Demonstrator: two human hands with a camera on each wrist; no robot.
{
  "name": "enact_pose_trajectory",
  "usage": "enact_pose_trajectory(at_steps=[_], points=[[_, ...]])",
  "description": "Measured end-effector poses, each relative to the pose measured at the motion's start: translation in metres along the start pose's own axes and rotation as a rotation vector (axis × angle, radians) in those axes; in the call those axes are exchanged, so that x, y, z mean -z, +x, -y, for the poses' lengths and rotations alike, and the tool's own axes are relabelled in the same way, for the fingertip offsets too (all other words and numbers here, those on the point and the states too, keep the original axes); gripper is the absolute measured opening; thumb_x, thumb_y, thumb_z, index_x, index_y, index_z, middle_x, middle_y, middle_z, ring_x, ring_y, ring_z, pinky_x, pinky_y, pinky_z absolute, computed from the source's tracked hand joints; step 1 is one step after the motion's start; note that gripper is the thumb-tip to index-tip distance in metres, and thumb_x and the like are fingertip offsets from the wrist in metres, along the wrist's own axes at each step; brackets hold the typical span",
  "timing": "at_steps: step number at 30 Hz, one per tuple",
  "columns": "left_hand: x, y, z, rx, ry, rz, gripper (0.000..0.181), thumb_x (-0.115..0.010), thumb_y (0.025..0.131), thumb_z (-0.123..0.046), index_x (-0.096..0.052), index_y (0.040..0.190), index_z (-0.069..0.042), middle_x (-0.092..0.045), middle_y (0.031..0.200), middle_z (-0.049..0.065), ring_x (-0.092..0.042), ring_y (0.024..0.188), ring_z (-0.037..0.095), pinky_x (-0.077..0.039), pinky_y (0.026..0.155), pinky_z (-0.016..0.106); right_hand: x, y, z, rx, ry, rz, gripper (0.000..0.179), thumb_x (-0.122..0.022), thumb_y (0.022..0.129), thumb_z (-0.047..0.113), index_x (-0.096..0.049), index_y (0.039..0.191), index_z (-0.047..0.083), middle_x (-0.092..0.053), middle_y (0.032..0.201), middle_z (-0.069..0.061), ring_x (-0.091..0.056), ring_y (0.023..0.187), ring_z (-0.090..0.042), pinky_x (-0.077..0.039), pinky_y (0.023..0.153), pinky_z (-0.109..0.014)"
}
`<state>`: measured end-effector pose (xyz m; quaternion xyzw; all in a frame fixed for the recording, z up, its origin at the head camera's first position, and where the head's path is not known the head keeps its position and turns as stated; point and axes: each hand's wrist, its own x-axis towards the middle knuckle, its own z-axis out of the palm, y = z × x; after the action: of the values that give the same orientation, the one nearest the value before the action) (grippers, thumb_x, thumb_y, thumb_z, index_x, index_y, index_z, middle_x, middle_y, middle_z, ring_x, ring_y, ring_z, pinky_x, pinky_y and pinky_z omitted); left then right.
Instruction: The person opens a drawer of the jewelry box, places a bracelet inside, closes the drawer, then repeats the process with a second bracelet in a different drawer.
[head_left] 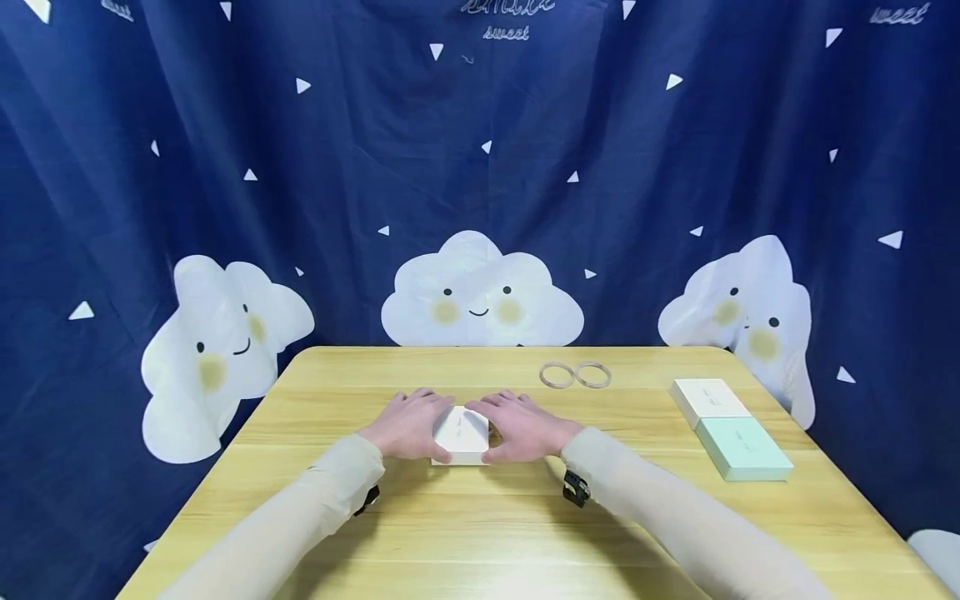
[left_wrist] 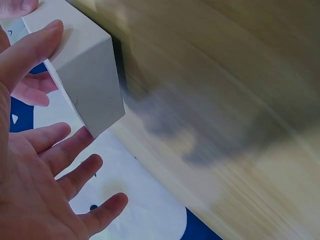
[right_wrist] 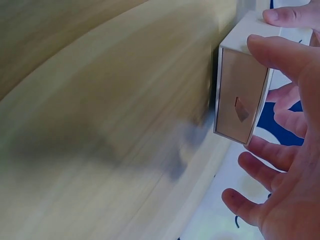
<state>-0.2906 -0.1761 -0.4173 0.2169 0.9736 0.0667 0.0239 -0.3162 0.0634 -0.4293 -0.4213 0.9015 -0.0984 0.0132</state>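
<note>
A small white box (head_left: 462, 432) with faint lettering on its lid sits at the middle of the wooden table, between the two hands. My left hand (head_left: 411, 427) grips its left part, thumb on the near side and fingertips at the far edge. On the opposite side, my right hand (head_left: 527, 427) holds it the same way. In the right wrist view the box's right end shows a brownish drawer panel (right_wrist: 234, 75) set inside the white sleeve, with a small ribbon tab (right_wrist: 242, 111) sticking out. The left end is plain white in the left wrist view.
Two thin pinkish bangles (head_left: 557, 387) lie side by side behind the right hand. Toward the table's right edge, a white box (head_left: 712, 400) stands against a mint-green box (head_left: 744, 450). A dark blue curtain (head_left: 480, 192) with smiling clouds hangs behind the table (head_left: 480, 533).
</note>
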Motion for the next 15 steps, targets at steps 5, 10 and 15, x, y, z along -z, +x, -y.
enact_pose_trajectory(at_steps=[5,10,15], points=[[0.003,-0.008,0.008,0.019,-0.015,-0.007,0.096,-0.085,0.071,-0.052,-0.048,0.150,-0.012,-0.055,0.148,0.003,-0.040,0.142,0.029,-0.034,0.109,0.060,0.000,0.009,0.008,0.023,0.002,-0.008,0.086,-0.078,0.081,0.049,-0.042,0.153,0.018,-0.052,0.148,-0.007,-0.047,0.135,-0.028,-0.041,0.106,-0.057],[0.006,-0.013,0.014,0.032,-0.028,-0.008,0.096,-0.086,0.070,-0.050,-0.048,0.150,-0.012,-0.055,0.148,0.004,-0.040,0.142,0.031,-0.034,0.109,0.061,0.000,0.017,0.014,0.016,-0.003,0.005,0.087,-0.078,0.081,0.050,-0.041,0.154,0.020,-0.051,0.149,-0.006,-0.046,0.136,-0.027,-0.040,0.108,-0.058],[0.009,-0.016,0.020,0.055,-0.044,-0.001,0.096,-0.086,0.070,-0.048,-0.048,0.150,-0.012,-0.054,0.149,0.005,-0.039,0.143,0.034,-0.032,0.111,0.063,-0.003,0.026,0.018,0.015,0.004,0.005,0.088,-0.078,0.081,0.049,-0.040,0.155,0.020,-0.051,0.149,-0.007,-0.046,0.135,-0.026,-0.040,0.108,-0.059]])
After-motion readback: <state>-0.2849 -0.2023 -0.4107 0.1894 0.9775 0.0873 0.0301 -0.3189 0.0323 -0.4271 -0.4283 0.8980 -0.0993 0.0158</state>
